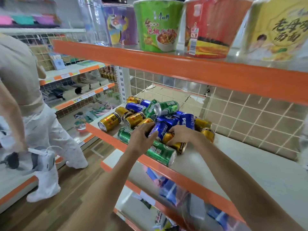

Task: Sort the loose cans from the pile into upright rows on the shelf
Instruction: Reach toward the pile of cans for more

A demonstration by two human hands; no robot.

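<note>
A pile of loose cans (150, 117), gold, blue and green, lies on its side at the left end of the middle shelf (241, 165). My left hand (143, 135) curls round a blue Pepsi can (160, 130) at the front of the pile. Beside it, my right hand (180, 135) grips a gold can (178, 145) lying just to the right. A green can (161, 152) rests on its side at the shelf's front edge, below both hands. No can stands upright.
Large instant-noodle tubs (158, 25) fill the shelf above, behind an orange rail (183, 69). A wire grid backs the middle shelf. Packets (168, 184) lie on the lower shelf. A person in white trousers (41, 130) stands at the left in the aisle.
</note>
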